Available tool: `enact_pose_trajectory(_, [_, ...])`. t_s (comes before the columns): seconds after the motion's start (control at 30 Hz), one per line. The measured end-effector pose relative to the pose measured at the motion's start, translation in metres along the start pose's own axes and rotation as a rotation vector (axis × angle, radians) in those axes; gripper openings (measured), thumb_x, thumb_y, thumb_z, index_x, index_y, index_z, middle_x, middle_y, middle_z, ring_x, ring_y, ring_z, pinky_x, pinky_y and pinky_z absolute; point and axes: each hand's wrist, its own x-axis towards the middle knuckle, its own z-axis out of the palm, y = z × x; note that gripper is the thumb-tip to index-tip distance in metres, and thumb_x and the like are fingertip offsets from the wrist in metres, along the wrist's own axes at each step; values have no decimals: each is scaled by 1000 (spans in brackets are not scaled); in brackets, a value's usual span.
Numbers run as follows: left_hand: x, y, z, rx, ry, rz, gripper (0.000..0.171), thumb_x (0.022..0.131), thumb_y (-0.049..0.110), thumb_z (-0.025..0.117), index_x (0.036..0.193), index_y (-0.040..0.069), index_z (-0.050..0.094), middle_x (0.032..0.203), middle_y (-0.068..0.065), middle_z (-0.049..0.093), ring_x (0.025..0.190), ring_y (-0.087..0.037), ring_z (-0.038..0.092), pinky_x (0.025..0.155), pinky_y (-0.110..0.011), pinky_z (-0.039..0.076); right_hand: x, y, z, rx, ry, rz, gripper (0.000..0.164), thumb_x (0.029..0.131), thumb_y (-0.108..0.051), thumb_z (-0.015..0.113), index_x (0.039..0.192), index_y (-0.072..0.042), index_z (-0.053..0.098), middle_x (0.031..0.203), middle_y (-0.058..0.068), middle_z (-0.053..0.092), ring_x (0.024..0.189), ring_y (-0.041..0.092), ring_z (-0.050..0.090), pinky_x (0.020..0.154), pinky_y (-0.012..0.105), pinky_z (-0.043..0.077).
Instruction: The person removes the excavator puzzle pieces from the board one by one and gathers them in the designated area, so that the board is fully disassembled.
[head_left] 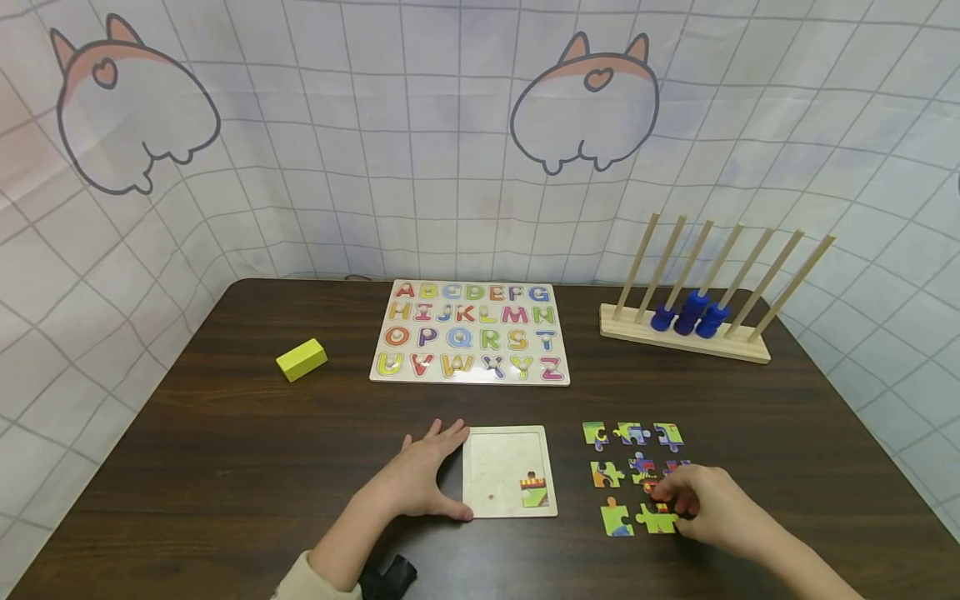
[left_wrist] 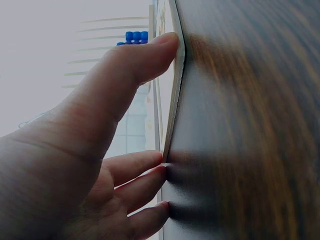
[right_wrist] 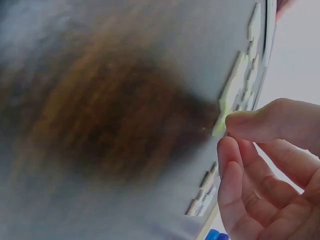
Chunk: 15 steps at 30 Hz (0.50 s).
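Note:
My left hand [head_left: 411, 479] is spread beside a square wooden puzzle tray [head_left: 498, 454], its thumb and fingertips touching the tray's left corners. In the left wrist view the thumb [left_wrist: 162, 45] lies on the tray's edge. One puzzle piece [head_left: 534, 492], green with a red and yellow top, sits in the tray's lower right corner. To the right, my right hand [head_left: 716, 510] pinches the right end of a green puzzle piece [head_left: 656, 520] in the nearest row. The right wrist view has thumb and index fingertip meeting at that piece's end [right_wrist: 220, 122].
Several loose puzzle pieces [head_left: 606, 473] lie in rows right of the tray. Behind stands an alphabet board [head_left: 470, 385], with a yellow block [head_left: 302, 360] to its left. A wooden peg stand [head_left: 684, 337] with blue beads is at the back right. A black object [head_left: 390, 577] lies near the left forearm.

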Motion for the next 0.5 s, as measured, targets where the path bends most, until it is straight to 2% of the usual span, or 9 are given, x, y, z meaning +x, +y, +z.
enact_pose_trajectory(0.17, [0, 0, 0, 3, -2, -3, 101, 61, 40, 83, 141, 5, 34, 148, -9, 27, 136, -34, 14, 100, -65, 11, 2, -4, 0, 16, 26, -16, 27, 63, 7, 72, 86, -7, 67, 83, -1, 65, 63, 3, 51, 52, 22, 45])
enact_pose_trajectory(0.5, [0, -1, 1, 8, 3, 2, 101, 61, 41, 83, 141, 5, 34, 147, -9, 27, 136, -34, 14, 99, -66, 11, 14, -18, 4, 32, 60, -41, 19, 68, 0, 73, 84, -7, 67, 81, -2, 62, 64, 3, 52, 55, 23, 47])
